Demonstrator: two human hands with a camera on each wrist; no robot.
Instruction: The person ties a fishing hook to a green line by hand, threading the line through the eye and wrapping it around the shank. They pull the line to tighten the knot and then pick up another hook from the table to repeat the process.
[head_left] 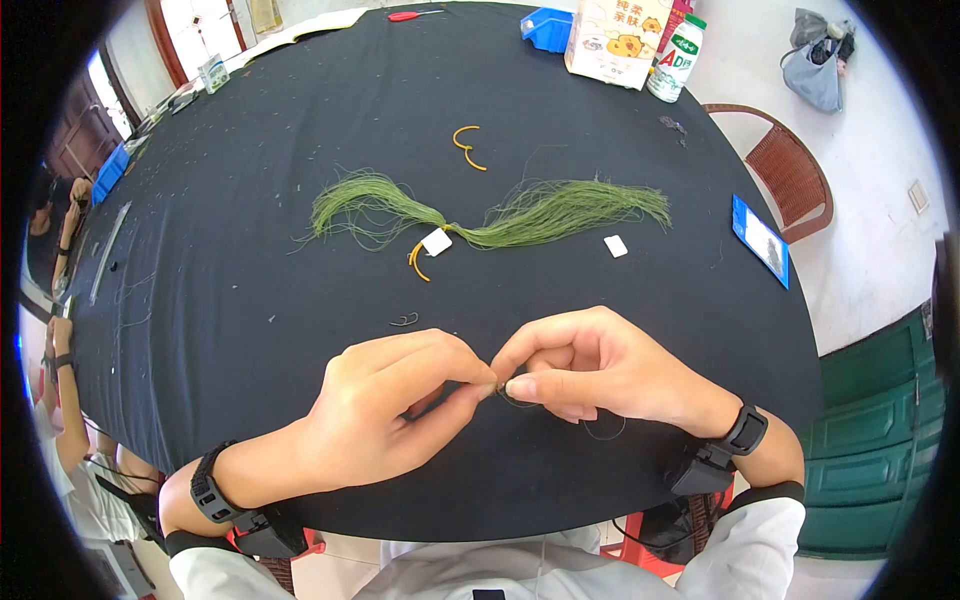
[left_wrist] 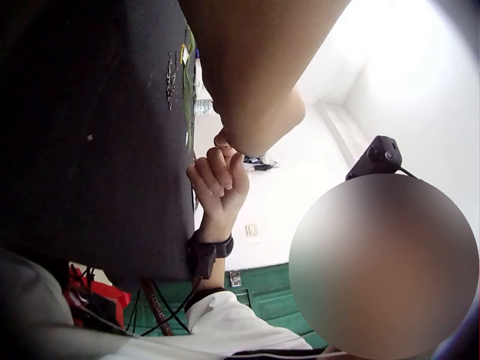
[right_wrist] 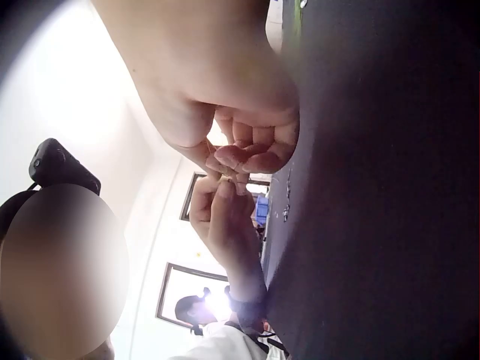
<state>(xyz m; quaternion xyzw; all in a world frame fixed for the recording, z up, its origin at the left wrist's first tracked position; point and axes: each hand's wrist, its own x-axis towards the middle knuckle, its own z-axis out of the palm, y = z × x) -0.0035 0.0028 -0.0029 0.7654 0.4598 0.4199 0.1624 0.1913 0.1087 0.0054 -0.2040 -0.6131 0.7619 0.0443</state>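
Note:
In the head view my left hand (head_left: 385,405) and right hand (head_left: 610,370) meet fingertip to fingertip close over the front of the table. Thumb and forefinger of each pinch a tiny golden-brown piece (head_left: 501,388) with a thin line (head_left: 605,438) at it. That line curves out below the right fingers in a loose loop. Most of the small piece is hidden by the fingertips, and I cannot tell its kind. Small dark hooks (head_left: 405,320) lie just beyond the left hand. The right wrist view shows the left hand (right_wrist: 225,217) against the right fingertips (right_wrist: 232,157).
A tied bundle of green strands (head_left: 560,212) lies across the black tablecloth (head_left: 250,330). Around it are white tags (head_left: 615,246) and yellow curved pieces (head_left: 468,148). Farther back stand a bottle (head_left: 677,60), a carton (head_left: 612,40) and a blue bin (head_left: 547,30). A blue packet (head_left: 760,240) lies right.

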